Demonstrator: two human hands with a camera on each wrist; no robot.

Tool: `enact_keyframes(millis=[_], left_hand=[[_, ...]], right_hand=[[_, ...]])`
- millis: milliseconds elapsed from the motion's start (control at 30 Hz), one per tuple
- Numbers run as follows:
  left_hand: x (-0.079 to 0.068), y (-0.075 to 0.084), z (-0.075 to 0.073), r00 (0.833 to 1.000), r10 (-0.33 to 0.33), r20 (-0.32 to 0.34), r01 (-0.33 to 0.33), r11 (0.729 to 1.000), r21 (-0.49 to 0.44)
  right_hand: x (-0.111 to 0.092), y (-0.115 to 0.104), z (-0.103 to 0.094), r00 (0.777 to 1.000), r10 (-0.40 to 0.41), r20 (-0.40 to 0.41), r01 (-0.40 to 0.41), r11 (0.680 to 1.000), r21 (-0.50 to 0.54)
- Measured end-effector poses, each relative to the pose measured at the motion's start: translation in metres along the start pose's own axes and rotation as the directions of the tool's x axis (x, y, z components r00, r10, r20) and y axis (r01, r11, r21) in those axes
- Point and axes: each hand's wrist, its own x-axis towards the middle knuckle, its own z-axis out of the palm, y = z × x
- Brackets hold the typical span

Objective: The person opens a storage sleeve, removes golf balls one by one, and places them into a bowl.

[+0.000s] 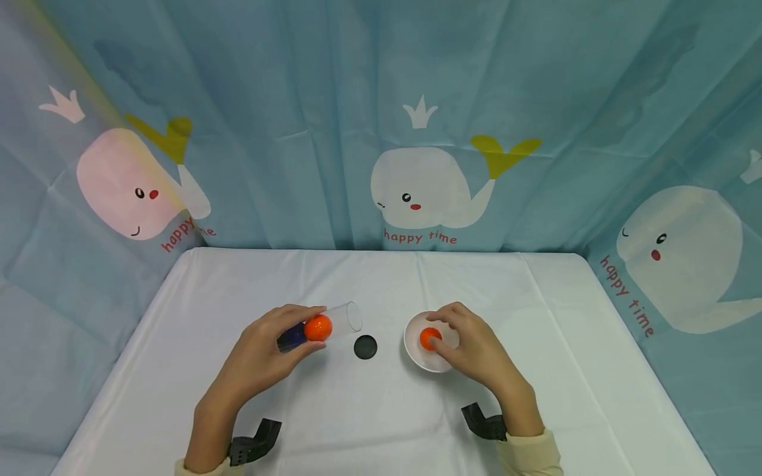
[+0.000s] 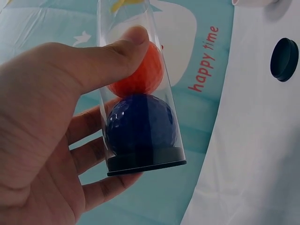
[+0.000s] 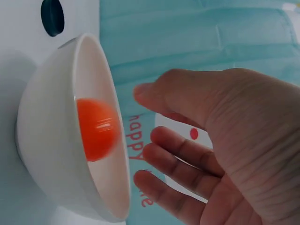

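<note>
My left hand (image 1: 262, 347) grips a clear plastic tube (image 1: 340, 321), thumb on one side and fingers round the other. Inside it a dimpled blue golf ball (image 2: 140, 124) sits against the black end cap (image 2: 146, 160), and an orange golf ball (image 2: 152, 70) rests against the blue one. The tube's uncapped end points right in the head view. Over a white bowl (image 3: 44, 131) hovers my right hand (image 1: 479, 344), thumb and fingers spread apart around nothing. Another orange ball (image 3: 98, 131) lies in that bowl, just beyond the fingertips in the right wrist view.
A loose black cap (image 1: 366, 347) lies on the white-covered table (image 1: 381, 423) between the tube and the bowl. Blue curtains (image 1: 297, 185) with whale prints hang behind the table and along both sides. Each wrist wears a black band-like mount (image 1: 256, 443).
</note>
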Motion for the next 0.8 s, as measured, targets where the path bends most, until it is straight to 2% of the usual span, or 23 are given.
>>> enact_keyframes(millis=[333,533,800], left_hand=[[0.001,0.002,0.003,1.0,-0.001,0.019,0.001,1.0,-0.015],[0.0,0.007,0.002,1.0,0.015,-0.013,-0.015,1.0,0.008],[0.002,0.016,0.003,0.995,0.082,-0.055,-0.079,0.996,0.046]], right_hand=[[0.003,0.0,0.0,0.993,-0.096,-0.074,0.104,0.988,0.115],[0.004,-0.008,0.002,0.993,-0.098,-0.07,0.109,0.98,0.166],[0.006,-0.016,0.009,0.991,-0.099,-0.085,0.119,0.958,0.261]])
